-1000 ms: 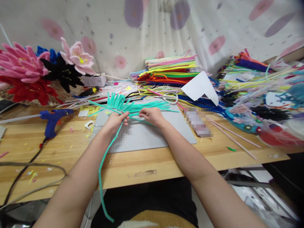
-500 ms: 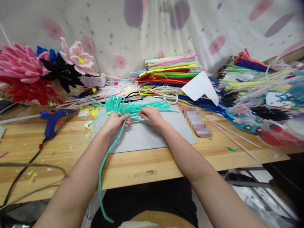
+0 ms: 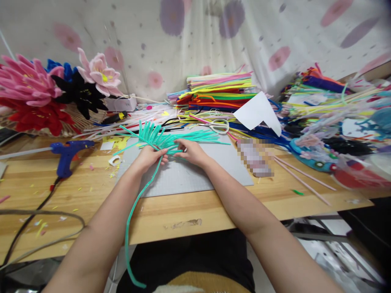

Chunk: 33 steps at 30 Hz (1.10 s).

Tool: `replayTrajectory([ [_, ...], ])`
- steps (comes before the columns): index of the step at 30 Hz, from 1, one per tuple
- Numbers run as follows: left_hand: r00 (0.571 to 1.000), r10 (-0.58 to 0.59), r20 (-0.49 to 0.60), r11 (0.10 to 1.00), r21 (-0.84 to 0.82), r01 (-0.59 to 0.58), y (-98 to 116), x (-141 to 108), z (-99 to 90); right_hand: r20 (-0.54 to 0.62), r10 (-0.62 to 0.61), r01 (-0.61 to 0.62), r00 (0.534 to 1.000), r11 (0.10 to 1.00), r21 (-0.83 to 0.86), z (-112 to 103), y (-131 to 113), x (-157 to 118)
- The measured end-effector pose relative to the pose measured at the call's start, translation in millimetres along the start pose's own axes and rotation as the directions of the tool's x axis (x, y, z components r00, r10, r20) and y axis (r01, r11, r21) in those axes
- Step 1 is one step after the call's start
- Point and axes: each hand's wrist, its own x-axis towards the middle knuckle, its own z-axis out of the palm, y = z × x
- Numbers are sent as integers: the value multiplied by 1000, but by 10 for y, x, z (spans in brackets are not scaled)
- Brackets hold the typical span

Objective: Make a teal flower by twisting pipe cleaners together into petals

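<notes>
Teal stems (image 3: pixel 149 136) are pinched btw thumb & fingers of the L hand (image 3: pixel 155 156), fanned out over the back of the board (image 3: pixel 195 179); one long strand (image 3: pixel 126 240) is hung past the table's (image 3: pixel 183 232) front edge. R hand (image 3: pixel 187 152) is held just beside, thumb & fingers parted, can't tell if anything's touched. Front of the board's uncovered, so decent room there; behind, it's crowded w/ scissors (image 3: pixel 221 126) & bundles (image 3: pixel 220 93). Glue gun (image 3: pixel 64 158) is set well apart, L side.

The left hand (image 3: pixel 149 156) hides part of the green pipe cleaners (image 3: pixel 203 136); blocky blur masks an object (image 3: pixel 255 158); the left edge cuts off the glue stick (image 3: pixel 24 154).
</notes>
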Motion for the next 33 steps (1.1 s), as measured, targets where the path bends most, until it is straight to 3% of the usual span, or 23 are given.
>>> replayTrajectory([
  [5, 1000, -5, 22, 1000, 31, 4, -3, 0, -4, -42, 68, -67, 997, 998, 20, 30, -20, 14],
  [10, 998, 20, 60, 999, 38, -23, 12, -20, -5, 78, 32, -19, 996, 987, -161, -32, -40, 4],
  [14, 998, 55, 31, 993, -108, -52, 41, -46, 4, 52, 21, -3, 998, 946, -323, -58, -78, -4],
  [18, 1000, 10, 7, 969, -249, -8, 87, -61, 16, 4, 43, -38, 999, 928, -371, -37, -117, -17],
  [24, 998, -60, -10, 953, -297, 55, 118, -41, 22, -65, 50, -66, 997, 959, -275, 13, -146, -44],
  [28, 998, -17, -60, 967, -256, 1, 111, -35, 37, -72, 55, -66, 996, 986, -156, 26, -112, -41],
  [33, 989, 77, -122, 976, -194, -100, 94, -36, 66, -183, 66, -64, 981, 998, 19, 87, -49, 31],
])
